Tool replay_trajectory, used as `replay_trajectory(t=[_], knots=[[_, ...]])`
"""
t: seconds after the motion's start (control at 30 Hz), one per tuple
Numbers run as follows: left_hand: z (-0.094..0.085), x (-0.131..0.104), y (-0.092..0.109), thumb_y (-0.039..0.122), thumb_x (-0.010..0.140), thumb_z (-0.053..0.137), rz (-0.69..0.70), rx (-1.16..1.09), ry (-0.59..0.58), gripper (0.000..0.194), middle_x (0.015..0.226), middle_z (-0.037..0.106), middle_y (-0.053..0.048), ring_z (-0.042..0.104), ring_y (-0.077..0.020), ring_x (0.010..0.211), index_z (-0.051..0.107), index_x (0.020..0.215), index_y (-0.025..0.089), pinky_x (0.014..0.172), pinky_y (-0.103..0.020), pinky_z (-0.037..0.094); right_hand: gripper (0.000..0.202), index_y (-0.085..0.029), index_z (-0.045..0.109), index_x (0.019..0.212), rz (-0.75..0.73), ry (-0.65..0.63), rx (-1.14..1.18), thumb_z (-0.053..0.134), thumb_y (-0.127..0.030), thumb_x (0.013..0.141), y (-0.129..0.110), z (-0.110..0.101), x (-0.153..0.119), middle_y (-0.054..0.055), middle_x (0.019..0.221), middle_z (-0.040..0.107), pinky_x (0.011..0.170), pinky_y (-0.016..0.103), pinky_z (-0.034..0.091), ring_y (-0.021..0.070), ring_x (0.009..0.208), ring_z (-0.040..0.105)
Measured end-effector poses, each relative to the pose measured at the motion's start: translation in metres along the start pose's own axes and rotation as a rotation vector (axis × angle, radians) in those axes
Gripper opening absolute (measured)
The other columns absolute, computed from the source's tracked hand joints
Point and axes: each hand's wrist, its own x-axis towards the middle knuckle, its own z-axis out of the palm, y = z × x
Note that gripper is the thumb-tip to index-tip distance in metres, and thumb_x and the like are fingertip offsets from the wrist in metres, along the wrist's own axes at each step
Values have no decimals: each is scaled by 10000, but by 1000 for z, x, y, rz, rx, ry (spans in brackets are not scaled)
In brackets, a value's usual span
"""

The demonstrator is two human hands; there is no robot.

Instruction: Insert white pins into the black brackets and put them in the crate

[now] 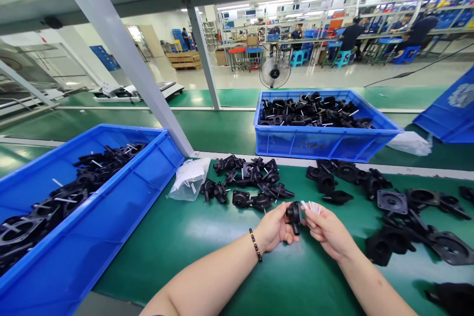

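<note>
- Lower centre of the frame: left hand closed around a small black plastic part, held just above the green table.
- Right hand pinches several thin white pins (exact count unclear), touching the part.
- Behind the hands: loose pile of black parts; clear bag to its left.
- Upper centre and left edge: two blue bins.

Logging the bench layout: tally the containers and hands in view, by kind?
Blue bins, whole: 2 (left, middle)
Blue bin, cut off at right edge: 1
Clear bags: 2
Hands: 2, left, right
Total: 7
</note>
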Motion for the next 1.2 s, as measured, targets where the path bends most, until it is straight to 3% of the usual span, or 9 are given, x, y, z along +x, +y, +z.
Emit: replay_trajectory(t=[0.17,0.3,0.53,0.63,0.77,0.83,0.93,1.03,1.2], knots=[[0,-1,1,548,769,514,17,-8,29,444,757,661,-84,513,-103,375,463,973,158,317,-170,251,400,-131,564,811,28,-18,-22,730,-455,646,-1,3,-4,-95,485,359,342,145,45,-22,362,130],[-2,0,2,585,809,403,-24,-66,33,502,697,645,-84,452,-82,356,538,898,110,338,-193,189,398,-127,571,803,36,-27,-18,720,-464,652,-2,3,-5,-94,487,348,347,148,39,-21,366,131],[0,-2,8,660,778,347,-81,-89,40,635,740,635,-100,455,-86,382,570,939,88,362,-214,196,377,-139,547,797,11,-16,-66,706,-456,671,1,3,-5,-101,465,324,352,152,50,-10,371,137],[4,-4,10,686,712,428,-37,-9,63,650,696,617,-82,419,-73,362,549,929,85,355,-211,191,361,-148,513,730,-8,-6,-81,716,-439,666,-1,4,-6,-99,466,327,350,148,60,-9,375,149],[12,-9,8,434,603,697,205,316,189,543,832,617,-41,470,-65,473,487,1020,155,418,-191,303,367,-159,484,680,-45,61,-16,757,-395,615,-5,3,-5,-101,459,326,342,139,61,-10,369,146],[14,-11,5,275,585,714,332,589,277,506,933,606,-44,546,-106,669,503,1033,169,595,-229,426,353,-154,511,698,-79,126,39,769,-372,596,-7,1,-4,-103,459,318,337,135,68,-9,369,149],[15,-14,-1,168,635,630,463,910,365,450,1058,578,-53,538,-176,945,523,1072,189,841,-301,425,331,-142,550,726,-113,190,93,774,-342,589,-8,-2,-2,-98,467,323,329,130,81,-6,373,164],[13,-13,-4,157,661,585,478,971,366,448,1108,561,-66,532,-196,990,520,1103,187,859,-320,430,311,-139,556,721,-111,194,103,772,-325,596,-7,-4,-2,-93,473,328,325,125,87,-5,375,172],[14,-11,-2,160,662,592,415,787,305,479,1056,582,-69,572,-173,856,496,1131,173,762,-290,457,307,-141,561,732,-96,185,89,764,-331,603,-5,-2,-2,-95,476,320,318,121,96,-4,370,167]])
